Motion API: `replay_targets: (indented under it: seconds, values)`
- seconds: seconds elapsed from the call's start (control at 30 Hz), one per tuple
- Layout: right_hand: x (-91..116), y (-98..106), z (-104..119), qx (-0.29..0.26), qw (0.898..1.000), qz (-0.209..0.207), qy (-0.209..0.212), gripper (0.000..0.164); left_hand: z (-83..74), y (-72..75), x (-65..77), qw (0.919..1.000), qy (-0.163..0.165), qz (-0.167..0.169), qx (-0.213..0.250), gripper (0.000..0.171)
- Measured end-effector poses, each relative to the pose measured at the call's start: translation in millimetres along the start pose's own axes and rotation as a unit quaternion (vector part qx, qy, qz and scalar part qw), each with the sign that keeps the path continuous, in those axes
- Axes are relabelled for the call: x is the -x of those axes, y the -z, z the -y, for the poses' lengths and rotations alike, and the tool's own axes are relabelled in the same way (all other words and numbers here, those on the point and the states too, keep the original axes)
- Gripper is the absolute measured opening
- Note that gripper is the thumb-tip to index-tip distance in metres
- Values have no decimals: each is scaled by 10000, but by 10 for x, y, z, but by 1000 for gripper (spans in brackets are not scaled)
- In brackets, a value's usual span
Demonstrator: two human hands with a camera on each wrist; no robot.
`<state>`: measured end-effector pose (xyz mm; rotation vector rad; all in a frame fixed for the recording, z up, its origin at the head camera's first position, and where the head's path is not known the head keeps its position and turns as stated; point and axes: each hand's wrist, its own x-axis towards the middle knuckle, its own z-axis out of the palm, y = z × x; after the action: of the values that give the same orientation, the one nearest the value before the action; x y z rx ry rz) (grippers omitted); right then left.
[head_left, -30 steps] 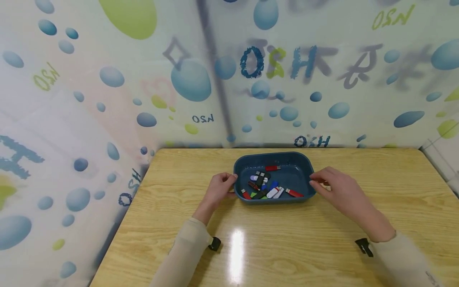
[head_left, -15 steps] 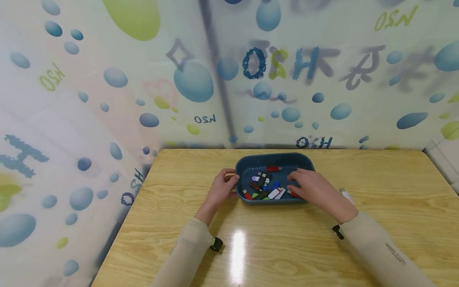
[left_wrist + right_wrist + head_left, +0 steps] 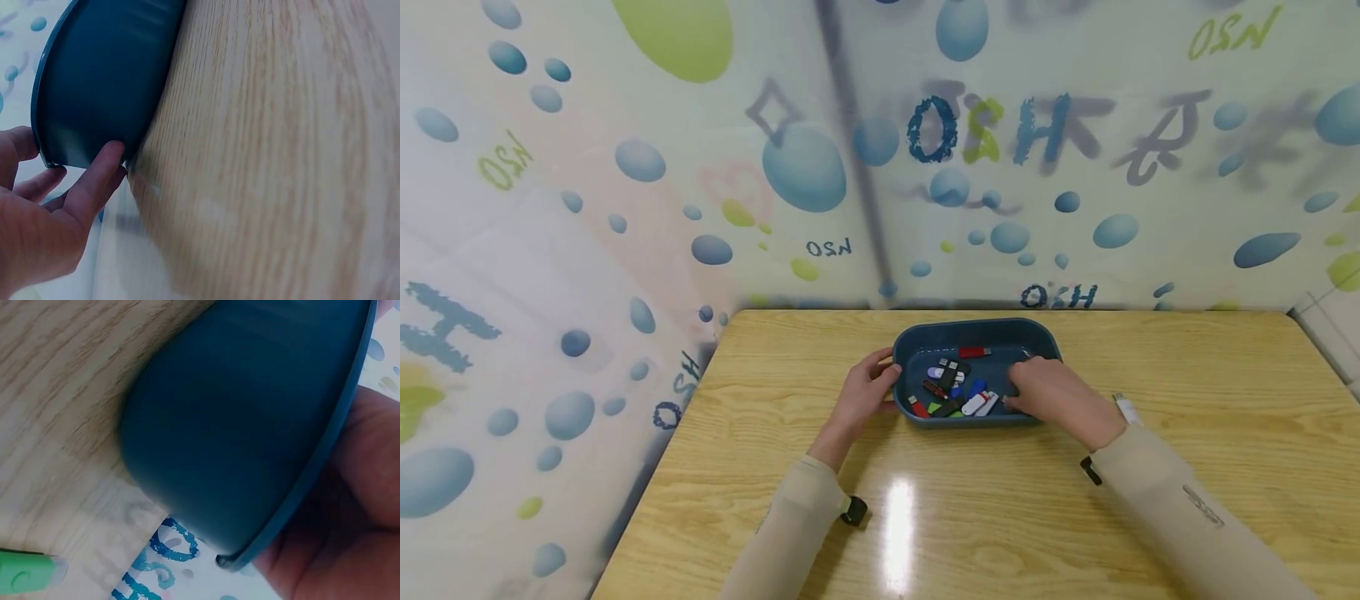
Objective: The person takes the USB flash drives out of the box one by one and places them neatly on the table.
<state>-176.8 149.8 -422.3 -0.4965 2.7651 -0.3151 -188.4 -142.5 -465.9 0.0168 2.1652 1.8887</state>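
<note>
A dark blue tray (image 3: 977, 422) on the wooden table holds several USB flash drives, among them a white one (image 3: 975, 404) and a red one (image 3: 974, 352). My left hand (image 3: 863, 392) holds the tray's left end, thumb at the rim and fingers against the outer wall. My right hand (image 3: 1060, 400) reaches over the right rim with its fingers bent down inside. By its thumb shows the metal plug of another red flash drive; its body is covered. Whether the fingertips grip it is hidden, also in the right wrist view, where the tray wall (image 3: 237, 431) blocks them.
A white flash drive (image 3: 1126, 408) lies on the table right of the tray, close to my right forearm. In the right wrist view a green flash-drive-like piece (image 3: 25, 572) lies on the tabletop. A patterned curtain (image 3: 880, 208) hangs behind the table.
My right hand has moved left from the tray's right edge into it, and its fingers have lowered over the red flash drive. The white drive on the table has come into sight. My left hand stays put.
</note>
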Motion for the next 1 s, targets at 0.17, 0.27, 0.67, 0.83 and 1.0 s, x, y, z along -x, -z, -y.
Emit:
replay_targets:
  seconds: [0.17, 0.27, 0.67, 0.83, 1.0]
  values:
    - [-2, -5, 1, -10, 10000, 26, 18, 21, 19, 4, -11, 10000, -23, 14, 46, 47]
    - [-1, -6, -4, -55, 9999, 78, 87, 20, 26, 3, -16, 10000, -58, 15, 63, 47]
    - [-42, -3, -2, -91, 9995, 306, 79, 14, 9, -2, 2, 10000, -73, 30, 55, 46]
    - [-72, -17, -7, -66, 9994, 321, 60, 12, 17, 5, 1, 10000, -78, 17, 42, 47]
    - [-84, -17, -16, -84, 9994, 316, 85, 11, 21, 6, -2, 10000, -82, 9, 19, 47]
